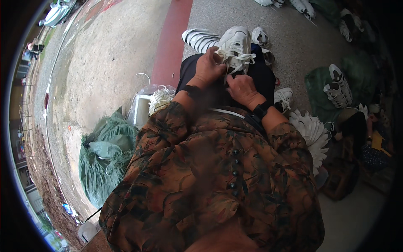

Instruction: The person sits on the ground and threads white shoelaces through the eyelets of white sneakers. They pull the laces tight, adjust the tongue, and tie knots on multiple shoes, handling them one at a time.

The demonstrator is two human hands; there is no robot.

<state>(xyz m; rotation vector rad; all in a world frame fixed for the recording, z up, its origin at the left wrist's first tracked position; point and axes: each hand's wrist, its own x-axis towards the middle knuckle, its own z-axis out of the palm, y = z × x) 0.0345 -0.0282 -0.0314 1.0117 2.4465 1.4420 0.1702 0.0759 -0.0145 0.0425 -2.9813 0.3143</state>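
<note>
A white sneaker (236,42) rests on my lap with its toe pointing away from me. My left hand (208,66) is closed on the white laces (235,59) at the shoe's left side. At the near end of the shoe, my right hand (241,89) pinches the lace, fingers closed. Each wrist wears a black band. My brown leaf-patterned shirt fills the lower middle of the view.
A clear bag of white laces (157,100) and a green sack (107,157) lie to my left. White sneakers (338,86) sit on a green sack at the right, several more at the top right. Another seated person (369,143) is at the right edge. A red stripe (172,38) crosses the concrete floor.
</note>
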